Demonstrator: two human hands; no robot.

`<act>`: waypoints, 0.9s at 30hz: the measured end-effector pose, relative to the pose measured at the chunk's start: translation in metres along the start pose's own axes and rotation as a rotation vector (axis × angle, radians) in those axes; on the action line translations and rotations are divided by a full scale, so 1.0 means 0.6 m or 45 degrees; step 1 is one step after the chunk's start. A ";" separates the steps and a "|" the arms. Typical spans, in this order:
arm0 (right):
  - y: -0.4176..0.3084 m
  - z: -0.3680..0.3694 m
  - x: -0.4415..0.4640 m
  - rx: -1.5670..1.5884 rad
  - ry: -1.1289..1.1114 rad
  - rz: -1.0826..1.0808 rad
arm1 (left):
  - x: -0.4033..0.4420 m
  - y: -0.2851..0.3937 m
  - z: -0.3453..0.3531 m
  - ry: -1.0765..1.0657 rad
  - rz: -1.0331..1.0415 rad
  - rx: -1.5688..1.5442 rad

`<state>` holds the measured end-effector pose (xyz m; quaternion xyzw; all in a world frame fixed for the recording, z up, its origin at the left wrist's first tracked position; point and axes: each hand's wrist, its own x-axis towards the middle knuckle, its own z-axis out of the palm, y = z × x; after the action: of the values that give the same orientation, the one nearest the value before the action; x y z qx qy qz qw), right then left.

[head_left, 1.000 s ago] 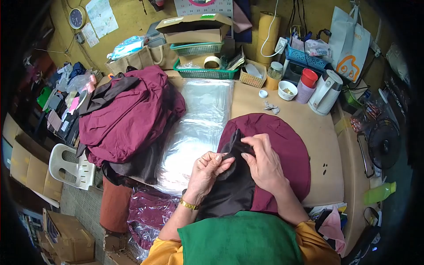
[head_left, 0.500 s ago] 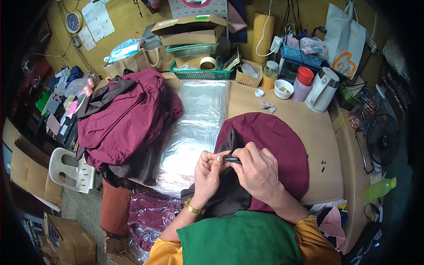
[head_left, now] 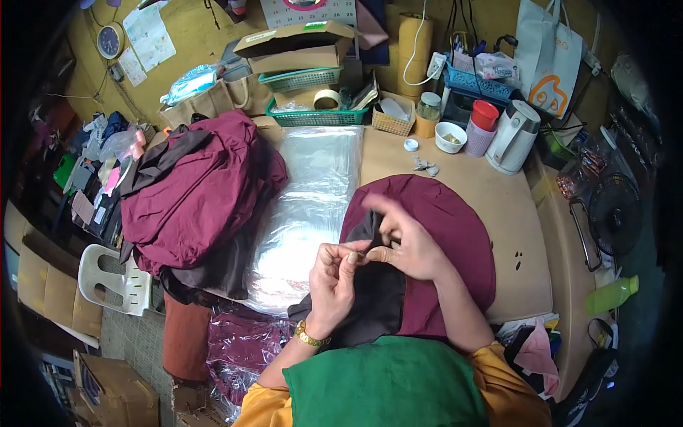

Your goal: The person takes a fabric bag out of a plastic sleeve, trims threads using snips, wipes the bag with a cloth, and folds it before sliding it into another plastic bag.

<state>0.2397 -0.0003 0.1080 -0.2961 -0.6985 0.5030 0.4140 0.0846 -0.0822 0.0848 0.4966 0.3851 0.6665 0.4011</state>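
My left hand [head_left: 331, 285], with a gold-coloured watch at the wrist, pinches an edge of dark brown cloth [head_left: 373, 302] between thumb and fingertips. The bit inside the pinch is mostly hidden. My right hand [head_left: 416, 249] is just beside it, its thumb reaching to the left fingertips. Its fingers are raised and apart, the index smeared by motion. Beneath both hands the dark cloth joins a rounded maroon cloth [head_left: 455, 228] spread on the table.
A heap of maroon and dark cloth [head_left: 199, 192] lies left of a stack of clear plastic sheets [head_left: 306, 199]. Along the back stand a green basket [head_left: 313, 117], a jar [head_left: 428, 107], a white bowl [head_left: 451, 138] and an electric kettle [head_left: 514, 139]. A white plastic stool [head_left: 117, 277] is at left.
My right hand has loosened from the folded dark strip, its fingers lifting and spreading. My left hand stays pinched in nearly the same place. The whole view has shifted slightly.
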 end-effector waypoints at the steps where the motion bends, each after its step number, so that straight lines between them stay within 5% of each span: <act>1: 0.025 -0.019 0.016 0.106 -0.330 0.092 | 0.001 0.001 -0.002 0.014 0.049 0.076; 3: 0.067 -0.009 0.020 0.142 -0.060 0.224 | 0.020 0.018 -0.006 0.079 0.407 1.182; 5: 0.082 -0.016 0.029 0.176 0.190 0.239 | 0.022 -0.019 -0.035 0.024 0.347 1.475; 7: 0.107 -0.035 0.045 0.327 0.539 0.154 | 0.015 -0.044 -0.068 -0.055 -0.089 1.155; 16: 0.077 -0.119 0.143 -0.193 0.998 -0.356 | 0.016 -0.011 -0.070 0.019 -0.013 1.243; 19: 0.050 -0.155 0.149 -0.200 0.942 -0.207 | 0.011 -0.019 -0.081 0.022 0.015 1.278; 20: 0.049 -0.147 0.153 -0.147 0.938 -0.406 | 0.007 -0.029 -0.084 0.024 0.002 1.278; 23: 0.041 -0.078 0.072 -0.328 0.608 -0.157 | 0.007 -0.067 -0.096 0.059 -0.043 1.278; 27: 0.099 0.003 -0.062 -1.088 0.108 0.202 | 0.020 -0.081 -0.125 0.155 -0.172 1.288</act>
<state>0.2558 -0.0129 0.0408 -0.5139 -0.8015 0.1863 0.2426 0.0170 -0.0611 0.0289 0.5628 0.7134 0.3969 0.1296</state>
